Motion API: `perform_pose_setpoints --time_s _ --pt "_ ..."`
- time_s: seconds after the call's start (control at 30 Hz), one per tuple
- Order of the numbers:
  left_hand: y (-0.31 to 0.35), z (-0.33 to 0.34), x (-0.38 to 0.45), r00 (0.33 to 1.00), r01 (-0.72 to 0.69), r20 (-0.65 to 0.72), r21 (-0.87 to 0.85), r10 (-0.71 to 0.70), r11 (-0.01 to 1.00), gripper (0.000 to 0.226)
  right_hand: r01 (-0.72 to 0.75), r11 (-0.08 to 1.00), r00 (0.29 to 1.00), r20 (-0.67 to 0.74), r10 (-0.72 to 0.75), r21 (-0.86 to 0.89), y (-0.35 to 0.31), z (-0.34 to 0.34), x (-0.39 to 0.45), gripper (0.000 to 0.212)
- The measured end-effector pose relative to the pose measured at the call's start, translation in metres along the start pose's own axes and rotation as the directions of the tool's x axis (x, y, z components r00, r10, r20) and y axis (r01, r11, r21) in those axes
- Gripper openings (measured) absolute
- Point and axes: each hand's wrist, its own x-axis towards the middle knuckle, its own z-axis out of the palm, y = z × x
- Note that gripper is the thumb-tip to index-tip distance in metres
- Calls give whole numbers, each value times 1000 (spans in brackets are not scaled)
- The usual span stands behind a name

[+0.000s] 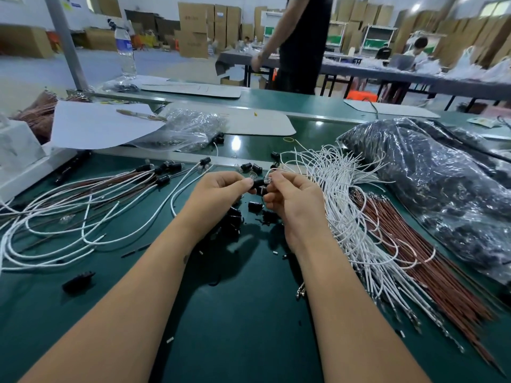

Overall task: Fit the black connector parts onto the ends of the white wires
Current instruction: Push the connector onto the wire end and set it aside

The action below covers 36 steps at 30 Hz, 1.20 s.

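The fingers (pixel 243 186) of the left hand (pixel 218 194) pinch a black connector part (pixel 258 186) at its left side, while the right hand (pixel 290 197) curls its fingers round the part's right side and a small clear piece (pixel 267 179) at the end of a white wire (pixel 279 168); both hands meet above the middle of the bench (pixel 235 313). The connector part is a short, dark, barrel-like piece, matt black, mostly covered by the fingertips. Just below the hands lies a loose heap of more black connectors (pixel 235 217), with a few others scattered just beyond the hands near the metal rail (pixel 177 156). To the right, a thick bundle of white wires (pixel 345 211) curves from far to near, touching a row of brown wires (pixel 420 261) beside it. To the left lie finished wires (pixel 91 217), white and brown, with black ends (pixel 166 168) pointing toward the far side. A large clear bag of black parts (pixel 442 189) fills the far right of the green bench surface; a smaller clear bag (pixel 188 128) and a white sheet (pixel 96 125) lie at far left. Beyond stand a water bottle (pixel 125 48), a person in black (pixel 301 42) at another table, and stacked cardboard boxes (pixel 201 26).
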Motion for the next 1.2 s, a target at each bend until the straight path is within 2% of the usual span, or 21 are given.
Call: perform_pose_setpoints --time_s 0.2,0.3,0.47,0.63,0.8,0.9,1.07,1.2 --pt "6 -2 0 1000 -31 -1 62 32 998 23 47 986 998 55 -38 -160 -4 1 1 7" --pt "7 -5 -3 998 -55 51 136 49 989 18 13 994 998 54 -8 -107 -2 1 -1 10" --pt "7 -6 -12 995 -98 43 170 92 981 22 -23 994 995 98 33 -104 1 -3 -8 15" --pt "10 -8 -8 996 -87 43 180 80 980 17 53 974 994 101 -31 -219 -3 -5 -7 11" --pt "7 -16 -6 997 -49 63 133 41 990 18 160 931 983 136 -121 -329 -4 -4 -9 18" --pt "4 -15 -6 995 -76 70 111 68 991 14 110 956 990 117 -81 -273 -5 -2 -9 16" --pt "4 -11 -5 991 -122 70 114 114 986 12 -56 998 995 85 58 -25 -6 -1 -8 14" --pt "4 -9 -7 995 -86 57 96 81 992 18 -75 997 993 87 77 -25 -3 0 -11 20"
